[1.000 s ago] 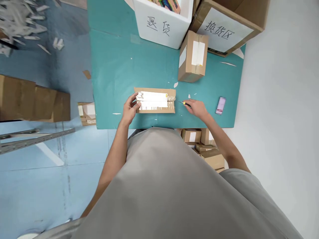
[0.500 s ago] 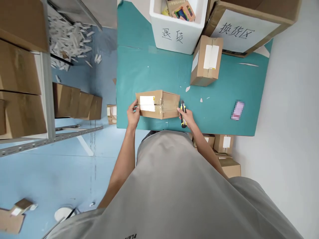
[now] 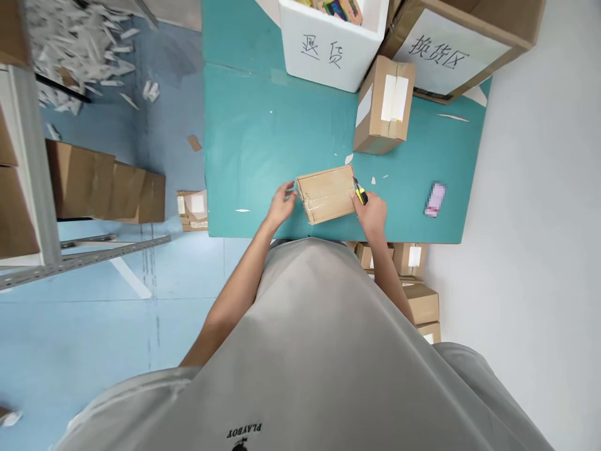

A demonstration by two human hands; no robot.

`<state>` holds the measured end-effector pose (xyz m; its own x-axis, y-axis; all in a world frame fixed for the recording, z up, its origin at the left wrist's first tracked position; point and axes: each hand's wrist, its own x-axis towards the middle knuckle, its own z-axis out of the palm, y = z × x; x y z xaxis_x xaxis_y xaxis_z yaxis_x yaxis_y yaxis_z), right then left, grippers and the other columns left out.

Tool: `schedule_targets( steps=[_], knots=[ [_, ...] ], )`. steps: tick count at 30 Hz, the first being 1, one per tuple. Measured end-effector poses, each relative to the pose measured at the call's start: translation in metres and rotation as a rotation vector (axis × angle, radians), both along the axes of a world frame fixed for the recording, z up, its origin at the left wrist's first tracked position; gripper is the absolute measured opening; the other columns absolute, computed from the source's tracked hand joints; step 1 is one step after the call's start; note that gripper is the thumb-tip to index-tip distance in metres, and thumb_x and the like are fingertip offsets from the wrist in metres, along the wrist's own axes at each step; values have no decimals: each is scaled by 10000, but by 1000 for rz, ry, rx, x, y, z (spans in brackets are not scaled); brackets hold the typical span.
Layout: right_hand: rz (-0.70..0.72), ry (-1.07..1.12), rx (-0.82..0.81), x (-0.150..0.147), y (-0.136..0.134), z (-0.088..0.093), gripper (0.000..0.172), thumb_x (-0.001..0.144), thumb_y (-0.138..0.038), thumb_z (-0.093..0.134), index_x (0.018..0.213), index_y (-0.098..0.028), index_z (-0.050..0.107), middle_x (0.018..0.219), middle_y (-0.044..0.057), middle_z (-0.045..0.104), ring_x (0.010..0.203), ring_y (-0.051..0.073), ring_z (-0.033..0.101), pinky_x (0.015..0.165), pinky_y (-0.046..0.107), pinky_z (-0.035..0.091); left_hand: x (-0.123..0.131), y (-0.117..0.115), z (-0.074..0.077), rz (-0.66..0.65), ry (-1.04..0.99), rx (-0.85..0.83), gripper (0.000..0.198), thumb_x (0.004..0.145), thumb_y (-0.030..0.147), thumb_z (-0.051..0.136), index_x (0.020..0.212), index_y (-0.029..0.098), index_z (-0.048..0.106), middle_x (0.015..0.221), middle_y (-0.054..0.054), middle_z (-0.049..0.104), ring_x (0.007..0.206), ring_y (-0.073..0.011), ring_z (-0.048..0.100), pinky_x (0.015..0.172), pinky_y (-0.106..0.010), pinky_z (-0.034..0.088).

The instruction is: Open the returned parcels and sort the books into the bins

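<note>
A small cardboard box (image 3: 327, 195) is tilted just above or on the green table, a plain face up with shiny clear tape near its lower left corner. My right hand (image 3: 373, 216) grips a yellow-and-black utility knife (image 3: 360, 193), and its thumb also presses the box's right end. The knife's tip points up and left along that end. At the left end, my left hand (image 3: 282, 203) has its fingers apart, close to the box edge; whether the fingertips touch it I cannot tell.
A taped carton (image 3: 382, 106) with white labels stands beyond the box. Behind it are a white foam bin (image 3: 331, 56) and a large open carton (image 3: 462, 59), both marked with handwriting. A blurred pink item (image 3: 436, 199) lies right. Paper scraps dot the green table (image 3: 248, 138).
The box has been turned over, so its white label no longer shows, and it sits slightly further right. My left hand has loosened from it; my right hand keeps the knife.
</note>
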<state>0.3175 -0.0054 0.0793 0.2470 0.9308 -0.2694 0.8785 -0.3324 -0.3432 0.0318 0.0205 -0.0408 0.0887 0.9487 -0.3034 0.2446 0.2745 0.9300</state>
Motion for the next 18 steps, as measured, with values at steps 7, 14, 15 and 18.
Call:
schedule_targets(
  steps=[7,14,15,18],
  knots=[
    [-32,13,76,-1,-12,4,506,1168,-641,472,1050,-202,694,1083,160,754,1008,306,713,908,387,528,0,29,74,-74,55,120,368,949,359,789,1275,190,819,1337,-114,806,1208,-276,767,1053,-415,667],
    [-125,322,-99,-42,-34,36,324,1173,-409,443,1392,-212,579,1029,103,797,852,272,759,840,366,569,-5,37,67,-82,-29,87,392,840,222,827,1230,186,859,1250,-101,811,1190,-301,765,1087,-500,683],
    [-64,370,-152,-54,-37,40,316,1163,-391,469,1392,-220,602,1018,91,813,826,263,766,839,355,574,-6,37,65,-82,-45,92,389,841,225,820,1225,187,864,1231,-98,811,1188,-303,765,1083,-502,687],
    [146,397,-233,-87,-38,48,339,1156,-381,501,1392,-242,701,1040,78,855,859,259,798,866,329,579,-8,38,63,-90,-52,109,376,844,241,796,1208,193,876,1178,-87,815,1169,-301,768,1062,-484,693]
  ],
)
